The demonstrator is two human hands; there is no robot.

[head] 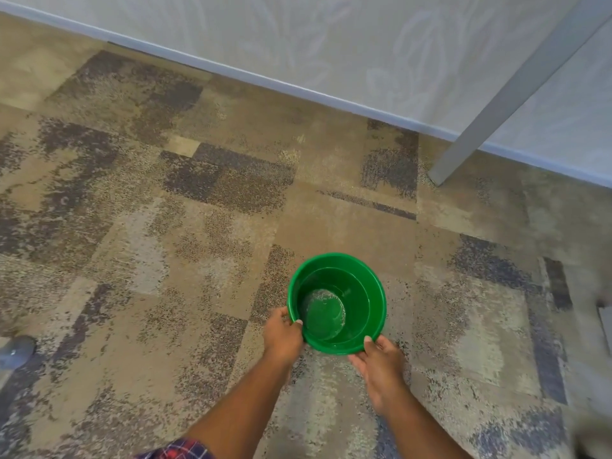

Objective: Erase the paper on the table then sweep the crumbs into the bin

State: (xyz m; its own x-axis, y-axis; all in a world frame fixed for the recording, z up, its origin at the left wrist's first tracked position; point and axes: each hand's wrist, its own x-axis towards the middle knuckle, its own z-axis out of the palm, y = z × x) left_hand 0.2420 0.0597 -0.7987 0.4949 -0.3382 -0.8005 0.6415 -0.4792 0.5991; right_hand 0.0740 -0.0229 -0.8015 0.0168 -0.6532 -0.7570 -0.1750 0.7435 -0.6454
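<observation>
grip: my left hand [283, 336] and right hand [377, 362] clasp the green plastic bin [361, 289]'s near rim | risk: thumb-only hold, bin may tip

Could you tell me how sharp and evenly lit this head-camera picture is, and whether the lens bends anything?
Head view: soft, even light with no hard shadows; faint glare inside the green bin; the left hand and right hand gripping its rim are fairly sharp; the right edge smears into blur; the wide lens tilts the grey table leg and slants the baseboard.
</observation>
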